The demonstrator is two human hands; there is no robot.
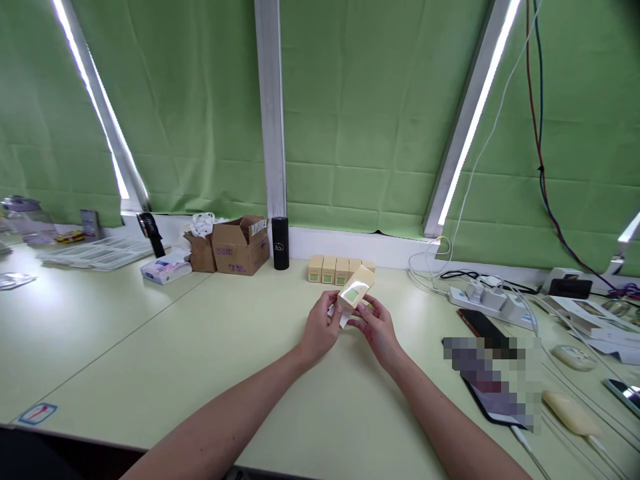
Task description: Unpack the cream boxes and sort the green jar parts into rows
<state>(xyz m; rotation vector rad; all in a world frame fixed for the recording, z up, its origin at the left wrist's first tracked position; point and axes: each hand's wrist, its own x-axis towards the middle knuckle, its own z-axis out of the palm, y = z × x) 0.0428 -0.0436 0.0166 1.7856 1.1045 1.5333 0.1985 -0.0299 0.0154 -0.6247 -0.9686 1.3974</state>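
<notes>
Both my hands meet over the middle of the pale green table [210,347]. My left hand [320,330] and my right hand [377,327] together hold a small cream carton with a green label [355,288], tilted, its near end hidden between my fingers. A bit of white paper shows under the carton by my left fingers. Just behind it, a row of several matching small cartons [333,269] stands upright near the wall.
An open brown cardboard box [240,245] and a black cylinder [280,243] stand at the back left. A tissue pack [167,269] lies left of them. To the right lie a power strip [493,298], cables, phones and a cream mouse-like object [570,413].
</notes>
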